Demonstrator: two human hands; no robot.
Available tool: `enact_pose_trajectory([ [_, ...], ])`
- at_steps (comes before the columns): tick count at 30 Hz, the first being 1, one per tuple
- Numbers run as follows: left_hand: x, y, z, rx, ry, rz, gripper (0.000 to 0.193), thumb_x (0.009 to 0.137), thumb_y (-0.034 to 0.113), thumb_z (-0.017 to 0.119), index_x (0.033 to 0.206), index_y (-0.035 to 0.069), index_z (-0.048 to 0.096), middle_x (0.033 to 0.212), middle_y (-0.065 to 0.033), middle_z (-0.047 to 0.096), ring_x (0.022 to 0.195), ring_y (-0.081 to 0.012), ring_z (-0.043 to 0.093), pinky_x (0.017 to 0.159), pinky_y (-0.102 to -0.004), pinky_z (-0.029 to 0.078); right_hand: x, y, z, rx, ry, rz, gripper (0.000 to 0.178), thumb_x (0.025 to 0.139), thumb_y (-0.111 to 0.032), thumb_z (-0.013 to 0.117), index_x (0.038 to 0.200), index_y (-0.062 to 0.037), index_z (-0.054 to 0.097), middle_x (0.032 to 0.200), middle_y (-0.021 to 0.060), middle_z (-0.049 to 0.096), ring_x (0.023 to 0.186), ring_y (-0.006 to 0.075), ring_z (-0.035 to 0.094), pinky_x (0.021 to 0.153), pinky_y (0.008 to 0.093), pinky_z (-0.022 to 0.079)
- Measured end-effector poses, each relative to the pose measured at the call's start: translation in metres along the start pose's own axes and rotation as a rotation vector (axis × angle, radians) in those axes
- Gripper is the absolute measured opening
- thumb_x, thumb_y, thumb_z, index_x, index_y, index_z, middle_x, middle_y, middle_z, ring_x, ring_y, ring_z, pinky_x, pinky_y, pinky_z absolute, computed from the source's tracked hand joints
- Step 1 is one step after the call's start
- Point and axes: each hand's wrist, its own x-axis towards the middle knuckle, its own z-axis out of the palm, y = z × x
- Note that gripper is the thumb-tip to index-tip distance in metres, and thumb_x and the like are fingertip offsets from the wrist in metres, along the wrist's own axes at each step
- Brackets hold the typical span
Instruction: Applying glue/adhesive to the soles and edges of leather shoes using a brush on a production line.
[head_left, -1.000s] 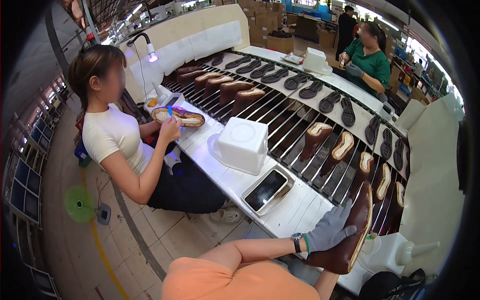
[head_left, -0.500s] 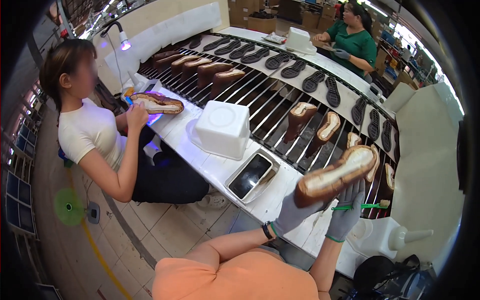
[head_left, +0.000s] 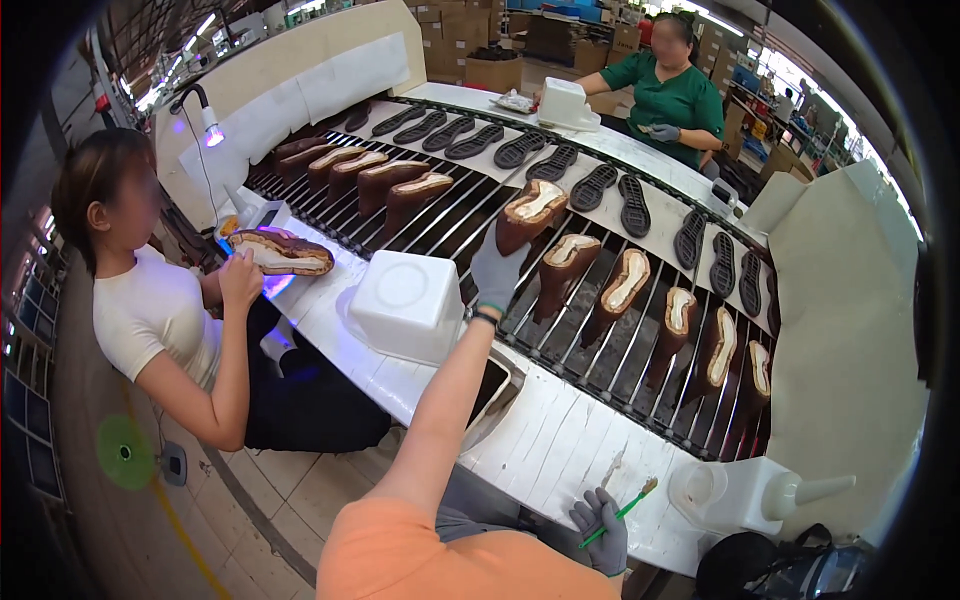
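My left hand [head_left: 498, 268], in a grey glove, reaches out over the slatted metal rack and grips a brown shoe upper [head_left: 522, 222] with its pale underside turned up. Close by on the rack stand similar brown uppers, the nearest one [head_left: 568, 262] just to the right. Down by the table's front edge, my gloved right hand [head_left: 606, 535] is closed around a brush [head_left: 622, 512] with a thin green handle. The brush's tan tip points up and to the right.
Black shoe soles [head_left: 632, 205] line the rack's far side. A white box-shaped container [head_left: 408, 300] stands left of my arm, with a phone tray [head_left: 490, 395] partly behind it. At right lies a white bottle [head_left: 770, 492]. One co-worker [head_left: 190, 300] sits left; another [head_left: 680, 100] is across.
My left hand has carried the shoe upper away from my body, forward and left over the rack. The right hand, with the brush, has drawn back from the upper toward the table edge.
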Motion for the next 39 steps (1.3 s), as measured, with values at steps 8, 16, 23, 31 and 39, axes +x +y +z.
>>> enact_pose_trajectory([
  [8,0.01,-0.123,0.026,0.582,-0.202,-0.338,0.062,0.076,0.021,0.077,0.132,0.005,0.053,0.118,-0.0215,0.066,0.107,-0.0392,0.064,0.094,-0.0459,0.05,0.016,0.003,-0.027,0.058,-0.162,-0.02,0.04,0.099,-0.024,0.057,0.132,-0.0026,0.051,0.129,0.0217,0.059,0.116,0.0399,0.06,0.103,0.0598,0.045],
  [16,-0.065,-0.01,0.022,0.454,-0.422,0.0,0.108,0.089,0.05,0.064,0.15,-0.013,0.001,0.155,-0.038,0.014,0.144,-0.052,0.016,0.118,-0.0537,0.017,0.021,-0.003,-0.025,0.124,-0.312,0.004,0.049,0.096,-0.024,0.061,0.139,-0.005,0.048,0.138,0.0248,0.052,0.127,0.0445,0.05,0.109,0.0623,0.037],
  [23,-0.3,0.083,0.008,-0.399,-0.862,-0.111,0.081,0.096,0.039,0.06,0.152,-0.004,0.022,0.155,-0.0287,0.025,0.145,-0.0469,0.021,0.119,-0.0469,0.021,0.074,-0.018,0.014,0.065,-0.256,-0.326,0.056,0.103,-0.027,0.049,0.151,-0.0064,0.032,0.153,0.0132,0.037,0.136,0.0307,0.041,0.114,0.0479,0.033],
  [31,-0.339,0.072,-0.012,-0.154,-0.959,0.184,0.053,0.095,0.023,0.055,0.142,0.003,0.046,0.143,-0.0216,0.047,0.14,-0.0407,0.035,0.114,-0.0455,0.034,0.101,-0.015,0.03,-0.189,-0.019,-0.503,0.046,0.107,-0.021,0.039,0.146,0.0041,0.036,0.146,0.0187,0.045,0.13,0.0285,0.05,0.11,0.0397,0.041],
  [39,-0.337,0.065,-0.009,-0.16,-0.935,0.225,0.047,0.097,0.021,0.054,0.139,0.003,0.05,0.139,-0.0161,0.053,0.138,-0.041,0.039,0.113,-0.0445,0.036,0.104,-0.006,0.029,-0.125,0.077,-0.547,0.044,0.107,-0.022,0.04,0.142,0.0046,0.042,0.142,0.0182,0.049,0.125,0.027,0.052,0.108,0.0385,0.043],
])
